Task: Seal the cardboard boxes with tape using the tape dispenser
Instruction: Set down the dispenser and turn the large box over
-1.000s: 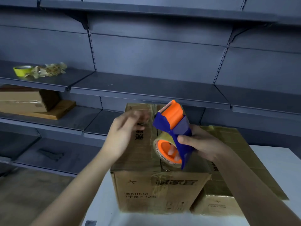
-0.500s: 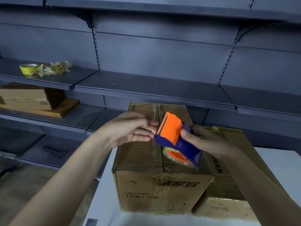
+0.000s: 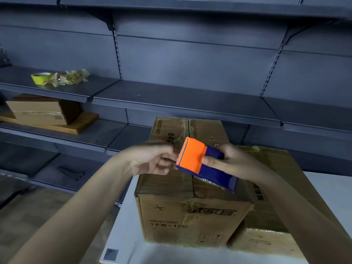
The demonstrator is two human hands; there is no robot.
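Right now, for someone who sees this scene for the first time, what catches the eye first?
The orange and blue tape dispenser stands out, gripped by the right hand above the big cardboard box at centre. The left hand, blurred, reaches its toothed edge. Far left on a shelf sits a yellow tape roll.

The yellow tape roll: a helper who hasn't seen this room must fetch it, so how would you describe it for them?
Face the grey wall shelves, then find the left shelf just above a cardboard box on a board. The tape roll lies there beside a wad of crumpled tape; it is the only bright yellow ring.
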